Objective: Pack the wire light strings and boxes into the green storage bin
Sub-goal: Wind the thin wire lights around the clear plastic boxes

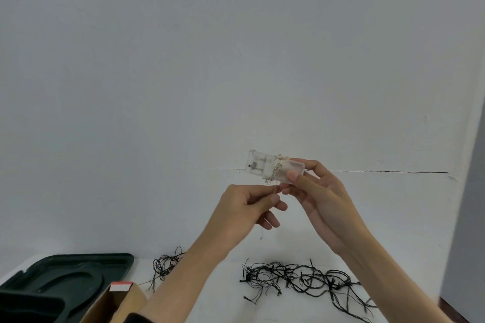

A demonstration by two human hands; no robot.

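Note:
My right hand (319, 193) grips one end of a clear plastic battery box (265, 166), raised in front of the wall, with thin pale wire (277, 168) wound around its middle. Just below it my left hand (248, 206) pinches the loose end of that wire, and a short tail hangs under the fingers. On the white table lies a tangled black light string (296, 276), with a smaller dark tangle (168, 265) partly behind my left forearm. The green storage bin's lid (78, 273) shows at the lower left.
A brown cardboard box (115, 304) with a red and white flap stands open next to the green lid at the bottom left. The white table (217, 294) meets a plain white wall behind, and a grey wall edge runs down the far right.

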